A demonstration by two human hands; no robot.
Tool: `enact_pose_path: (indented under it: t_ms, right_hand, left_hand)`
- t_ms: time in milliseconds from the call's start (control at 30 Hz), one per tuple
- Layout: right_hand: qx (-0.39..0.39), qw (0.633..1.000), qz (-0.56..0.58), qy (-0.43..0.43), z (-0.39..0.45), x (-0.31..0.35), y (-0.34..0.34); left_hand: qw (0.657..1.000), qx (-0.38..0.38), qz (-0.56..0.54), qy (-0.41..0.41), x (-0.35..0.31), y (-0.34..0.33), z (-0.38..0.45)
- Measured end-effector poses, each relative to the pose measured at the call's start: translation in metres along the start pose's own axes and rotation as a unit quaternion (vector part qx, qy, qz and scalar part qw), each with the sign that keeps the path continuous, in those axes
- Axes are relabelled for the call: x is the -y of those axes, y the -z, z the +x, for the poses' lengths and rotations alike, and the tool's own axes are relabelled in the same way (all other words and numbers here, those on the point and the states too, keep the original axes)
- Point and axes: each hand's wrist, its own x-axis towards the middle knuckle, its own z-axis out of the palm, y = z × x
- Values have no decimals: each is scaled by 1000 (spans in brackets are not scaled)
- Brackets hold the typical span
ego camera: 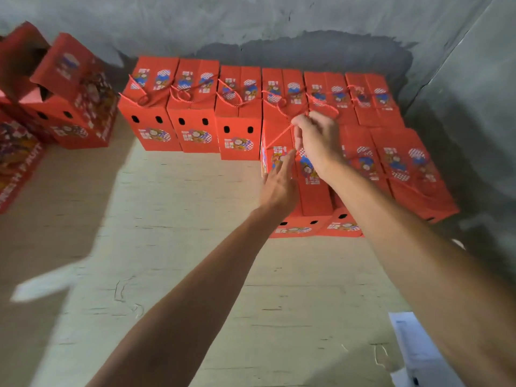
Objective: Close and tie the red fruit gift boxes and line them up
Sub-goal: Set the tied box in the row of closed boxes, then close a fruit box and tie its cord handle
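Several closed red fruit gift boxes (195, 107) with tied cords stand in a row against the grey wall. A shorter second row (405, 169) sits in front of them at the right. My right hand (317, 138) pinches the red cord (279, 134) above the leftmost box of that second row (312, 196); the cord runs taut down to the box's left top edge. My left hand (279, 181) lies on that box's left top with fingers spread, fingertips pressing near the cord.
Open red boxes (69, 101) with raised flaps stand tilted at the far left, more of them cut off by the frame edge. A white paper (418, 350) lies on the pale floor at lower right. A grey wall closes the back and right.
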Motion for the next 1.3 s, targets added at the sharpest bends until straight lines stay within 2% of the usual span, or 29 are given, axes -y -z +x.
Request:
enact_pose_path:
  t_ms: [67, 233, 333, 400, 533, 667, 767, 833, 1000, 1067, 1167, 1300]
  right_hand:
    - [7, 999, -38, 1, 6, -21, 5]
    - [14, 998, -58, 31, 24, -34, 0]
    - [-2, 997, -75, 25, 25, -35, -6]
    - [18, 992, -122, 19, 16, -34, -9]
    - [40, 946, -321, 36, -14, -28, -8]
    - [6, 892, -446, 73, -45, -3, -5]
    - [9, 862, -481, 163, -69, 29, -23]
    - [14, 858, -472, 203, -87, 48, -44]
    - [19, 889, -409, 205, -136, 80, -111]
    - [38, 890, -397, 221, -155, 89, -147]
    - [93, 873, -411, 244, -183, 102, -218]
    - [139, 862, -400, 278, -230, 128, -340]
  left_hand:
    - [998, 7, 66, -12, 13, -24, 10]
    - [989, -102, 100, -27, 26, -53, 24]
    - [991, -105, 84, -27, 24, -50, 30]
    - [993, -80, 82, -34, 22, -44, 28]
    - [994, 4, 111, -17, 7, -20, 21]
    - [997, -14, 76, -23, -21, 20, 1]
    - [997, -42, 60, -18, -24, 54, -26]
    - [997, -66, 47, -18, -20, 80, -46]
    - [992, -115, 57, -15, 16, 166, -95]
    - [989, -151, 1, 9, 42, 209, -120]
    - [975, -214, -27, 58, 88, 274, -163]
    - [970, -229, 9, 77, 159, 361, -221]
